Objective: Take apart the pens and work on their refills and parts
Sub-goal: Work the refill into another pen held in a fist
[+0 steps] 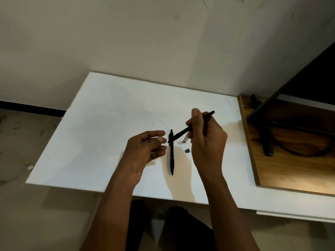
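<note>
Both forearms reach in from the bottom edge over the white board (108,109). Left hand (145,151) hovers just left of the flat pen (171,154), fingers loosely curled, pinching nothing I can make out. Right hand (206,142) grips a 2nd black pen (183,132), tilted, tip pointing down-left, overlapping the flat pen's upper end. Small dark piece (187,151) & a pale bit (184,140) lie right of the flat pen, near the right hand

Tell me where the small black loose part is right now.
The small black loose part lies on the white board, between the flat-lying black pen and the right hand.
</note>
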